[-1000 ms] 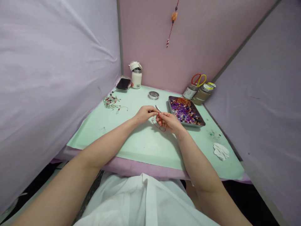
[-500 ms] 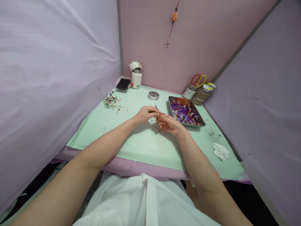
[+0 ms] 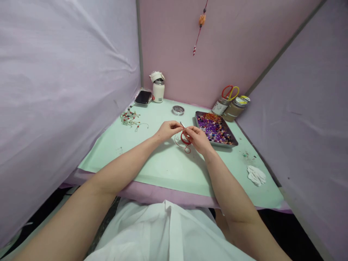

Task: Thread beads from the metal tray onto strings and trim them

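Left hand [image 3: 166, 130] pinched on needle [image 3: 182, 125], tip angled toward right for threading. Right hand [image 3: 198, 139] pinched on red cord [image 3: 185, 141], looped above mat [image 3: 163, 166], just beside bead tray [image 3: 230, 143] for reach.

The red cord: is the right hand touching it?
Touching. The head view shows the right hand pinching the red cord, whose loops hang from its fingertips.

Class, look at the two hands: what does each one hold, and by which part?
The left hand pinches a thin metal tool by its near end; the right hand pinches the red cord at its loop's top.
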